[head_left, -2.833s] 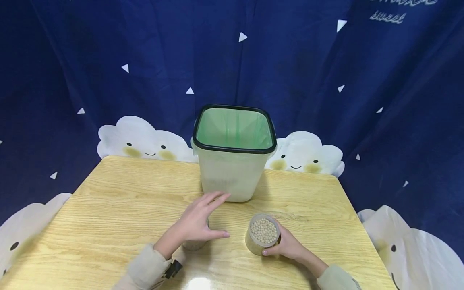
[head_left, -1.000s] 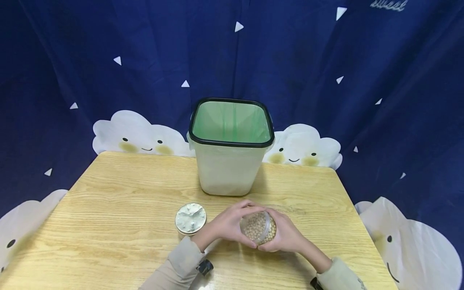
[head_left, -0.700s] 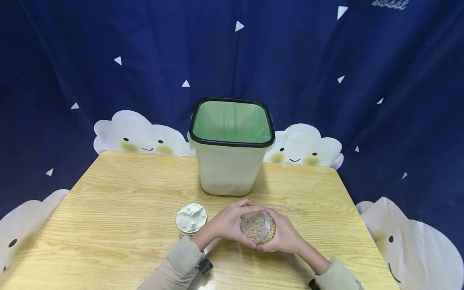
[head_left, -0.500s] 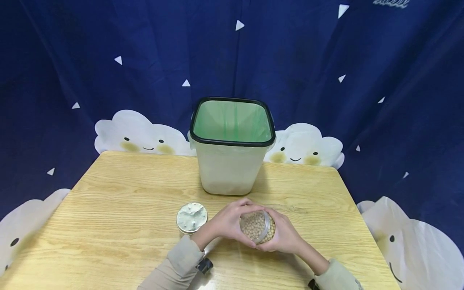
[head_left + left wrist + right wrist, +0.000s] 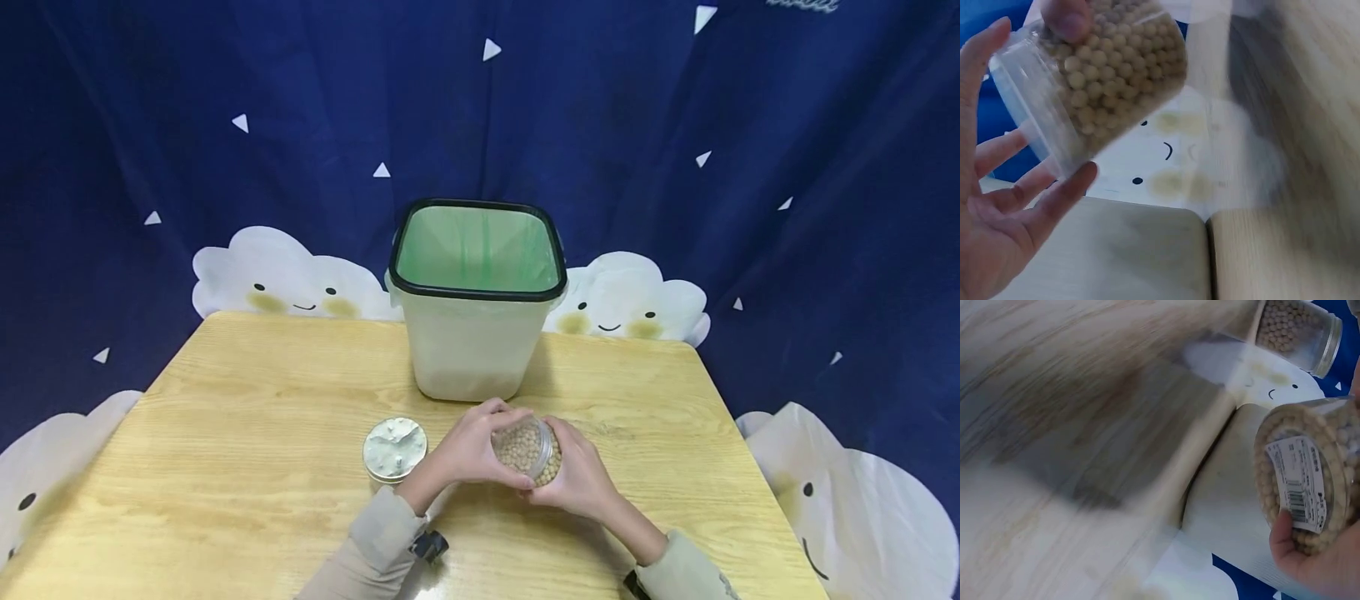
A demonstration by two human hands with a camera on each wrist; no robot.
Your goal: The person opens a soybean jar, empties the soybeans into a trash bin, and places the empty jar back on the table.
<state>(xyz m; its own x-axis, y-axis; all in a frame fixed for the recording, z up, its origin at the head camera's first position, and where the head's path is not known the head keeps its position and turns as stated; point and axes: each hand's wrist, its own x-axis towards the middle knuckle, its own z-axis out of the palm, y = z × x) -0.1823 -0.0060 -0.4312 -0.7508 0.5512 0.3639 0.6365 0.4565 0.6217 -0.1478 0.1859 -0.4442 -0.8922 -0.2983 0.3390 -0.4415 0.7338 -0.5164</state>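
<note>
A clear jar (image 5: 523,450) of small beige balls is tilted between my two hands, its rim end toward the left. My left hand (image 5: 474,446) curves its fingers and thumb round the rim; in the left wrist view the fingertips touch this clear collar. Lower on the jar's body and base, my right hand (image 5: 573,475) grips it, its thumb by a barcode label (image 5: 1297,484) on the base. In the left wrist view the jar's side looks held off the tabletop. Beside my left wrist stands another jar (image 5: 394,450), its metallic lid on.
Behind the hands stands a pale bin (image 5: 472,350) with a black rim and a green inside. The wooden table (image 5: 262,433) reaches back to a dark blue curtain (image 5: 315,100) printed with white clouds and triangles.
My left hand has come from above the lidded jar to the held jar's rim. That jar, upright before, has tipped leftward. Lately both hands shifted slightly toward the bin and left.
</note>
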